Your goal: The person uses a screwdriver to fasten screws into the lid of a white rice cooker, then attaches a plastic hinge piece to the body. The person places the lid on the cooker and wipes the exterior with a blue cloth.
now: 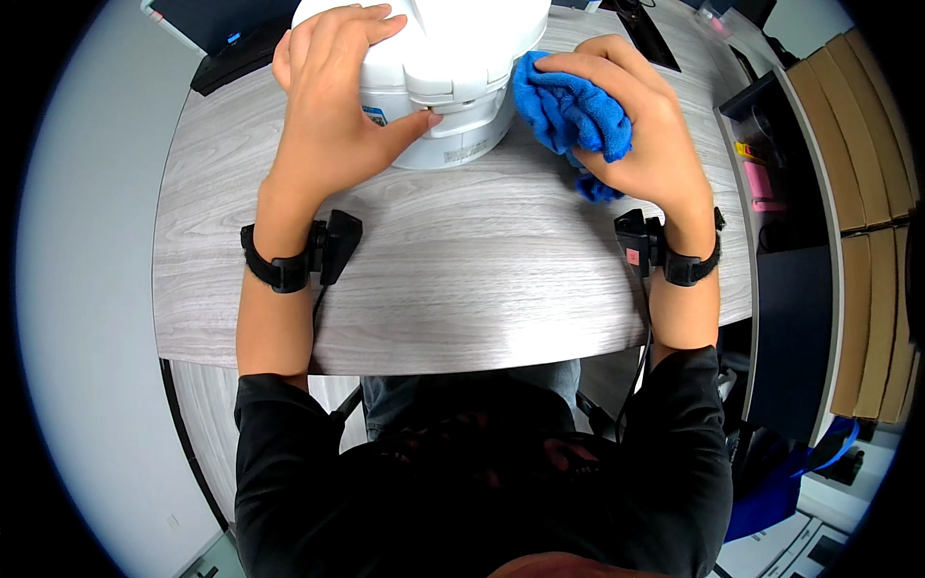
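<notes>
A white rounded lidded appliance (438, 87) stands at the far middle of the desk, its top cut off by the picture's edge. My left hand (332, 106) grips its left front, fingers over the lid and thumb against the front by the latch. To the right, my right hand (650, 120) is closed on a crumpled blue cloth (573, 106). The cloth bunches out between thumb and fingers close to the appliance's right side, and a loose end hangs below. Whether it touches the appliance I cannot tell.
The grey wood-grain desk (462, 279) curves toward me. A dark device (236, 58) stands at the back left. On the right are an open shelf unit (790, 241) with pink notes and stacked cardboard boxes (862, 183). Black wrist-strapped devices (337, 246) with cables sit on both my wrists.
</notes>
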### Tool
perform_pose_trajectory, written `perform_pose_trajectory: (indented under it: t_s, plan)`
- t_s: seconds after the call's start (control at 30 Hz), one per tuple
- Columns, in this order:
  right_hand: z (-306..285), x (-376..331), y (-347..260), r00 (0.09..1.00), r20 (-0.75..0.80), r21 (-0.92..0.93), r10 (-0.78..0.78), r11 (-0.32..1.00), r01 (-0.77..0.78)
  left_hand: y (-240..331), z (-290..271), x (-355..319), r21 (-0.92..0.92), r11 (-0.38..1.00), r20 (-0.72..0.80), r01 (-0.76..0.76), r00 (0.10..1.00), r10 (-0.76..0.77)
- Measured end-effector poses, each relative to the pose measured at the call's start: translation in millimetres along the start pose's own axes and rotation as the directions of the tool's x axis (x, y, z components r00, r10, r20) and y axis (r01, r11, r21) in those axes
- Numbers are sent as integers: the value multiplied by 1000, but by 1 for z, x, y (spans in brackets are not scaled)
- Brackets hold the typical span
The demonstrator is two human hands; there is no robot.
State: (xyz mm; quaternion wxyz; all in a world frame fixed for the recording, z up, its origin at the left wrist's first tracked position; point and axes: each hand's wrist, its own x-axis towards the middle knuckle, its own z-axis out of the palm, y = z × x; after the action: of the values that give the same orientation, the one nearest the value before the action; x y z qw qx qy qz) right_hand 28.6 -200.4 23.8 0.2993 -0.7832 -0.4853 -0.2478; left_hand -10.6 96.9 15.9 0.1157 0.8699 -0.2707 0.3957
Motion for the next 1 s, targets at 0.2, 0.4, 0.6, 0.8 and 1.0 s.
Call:
perform_pose_trajectory:
  t_s: [0.2, 0.4, 0.6, 0.8, 1.0]
  plan:
    - [14, -2, 0, 995, 74, 68, 69, 995, -74, 3, -1, -1, -14, 1000, -14, 10, 1000, -10]
    - [20, -4, 0, 987, 127, 78, 98, 991, -108, 3, 1, -1, -7, 1000, -18, 28, 999, -28]
    - [27, -9, 4, 960, 231, 45, 161, 983, -176, 3, 2, -1, -2, 1000, -25, 20, 999, -20]
    - [34, -8, 0, 930, 329, 10, 161, 985, -174, 3, 1, 0, 3, 999, -7, 32, 999, -32]
    - [-5, -3, -2, 978, 152, 76, 145, 984, -158, 1, 3, -4, 6, 999, -27, 36, 999, -36]
